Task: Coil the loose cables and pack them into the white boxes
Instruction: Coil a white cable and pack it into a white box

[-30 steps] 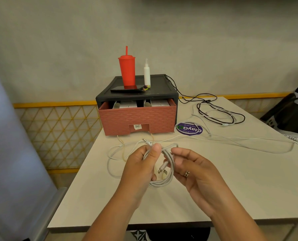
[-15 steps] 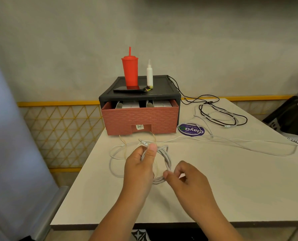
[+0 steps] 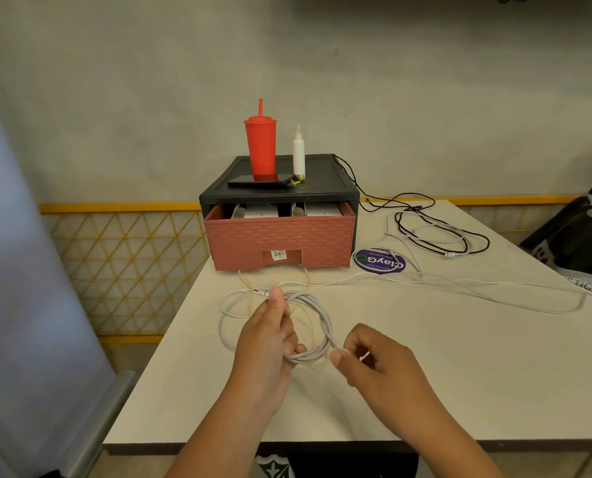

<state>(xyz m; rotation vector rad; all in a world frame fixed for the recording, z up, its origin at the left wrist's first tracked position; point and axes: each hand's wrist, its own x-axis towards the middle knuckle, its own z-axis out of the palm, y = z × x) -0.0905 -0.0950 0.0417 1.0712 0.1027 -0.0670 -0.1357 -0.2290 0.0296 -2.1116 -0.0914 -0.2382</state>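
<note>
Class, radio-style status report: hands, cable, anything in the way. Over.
Left hand grips white cable coil. Right hand pinches its near side. Other loose cables sprawl right, uncoiled.

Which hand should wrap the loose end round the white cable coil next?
Probably the right hand: it pinches the free end at the lower edge of the white cable coil. The left hand is busy gripping the loops together, so letting go could spill them.
</note>
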